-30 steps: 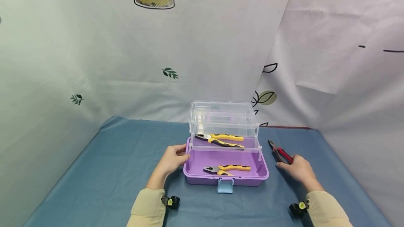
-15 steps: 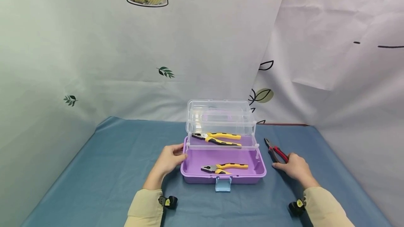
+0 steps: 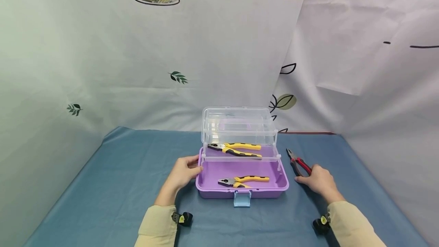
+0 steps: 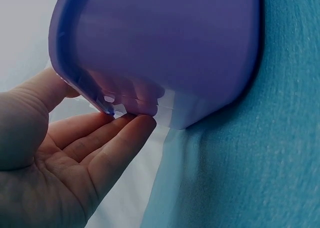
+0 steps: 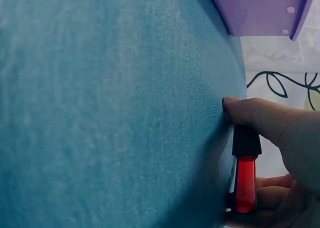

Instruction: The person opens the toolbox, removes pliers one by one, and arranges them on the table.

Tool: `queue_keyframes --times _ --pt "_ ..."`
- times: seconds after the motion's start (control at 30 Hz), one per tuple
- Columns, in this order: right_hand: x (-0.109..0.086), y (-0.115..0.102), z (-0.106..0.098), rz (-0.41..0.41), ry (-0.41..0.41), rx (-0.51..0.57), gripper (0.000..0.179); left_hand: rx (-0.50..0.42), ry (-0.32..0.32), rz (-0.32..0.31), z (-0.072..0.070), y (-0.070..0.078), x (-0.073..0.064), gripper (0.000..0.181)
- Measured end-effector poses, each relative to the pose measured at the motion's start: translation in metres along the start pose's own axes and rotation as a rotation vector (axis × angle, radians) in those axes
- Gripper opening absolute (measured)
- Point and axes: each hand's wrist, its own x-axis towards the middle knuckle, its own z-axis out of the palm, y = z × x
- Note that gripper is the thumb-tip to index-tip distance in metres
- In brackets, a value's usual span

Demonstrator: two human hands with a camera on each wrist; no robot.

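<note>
Blue cloth (image 3: 113,193) covers the desk, and nearest in the head view come two pale sleeves (image 3: 156,224), each with a small black camera (image 3: 186,219) at the wrist. Just beyond them, a light-blue latch (image 3: 242,199) hangs down the front of a purple toolbox (image 3: 219,194). To the right of the toolbox, the right hand (image 3: 320,182) grasps the red-and-black pliers (image 3: 304,165), its thumb at the black handle and its fingers by the red one. The pliers reach forward and leftward from that hand, their jaws pointing away from the person, near the toolbox but apart from it; whether they touch the cloth, I cannot tell. The left hand (image 3: 183,172) holds the toolbox by its left end, thumb at the rim and fingertips against the outside. Inside, near the front wall, lie the front yellow pliers (image 3: 252,178), one handle partly hidden. Farther back are the rear yellow pliers (image 3: 242,146), seen below the raised clear lid (image 3: 264,125). Behind everything hangs a pale curtain (image 3: 240,48) printed with leaves.
</note>
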Motion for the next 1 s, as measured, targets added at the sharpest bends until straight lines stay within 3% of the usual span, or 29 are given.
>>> queue_keyframes --times 1.0 --pt "-0.0040 0.0013 0.0061 -0.009 0.016 -0.007 0.063 0.026 -0.003 -0.007 -0.0007 -0.0019 0.0024 0.051"
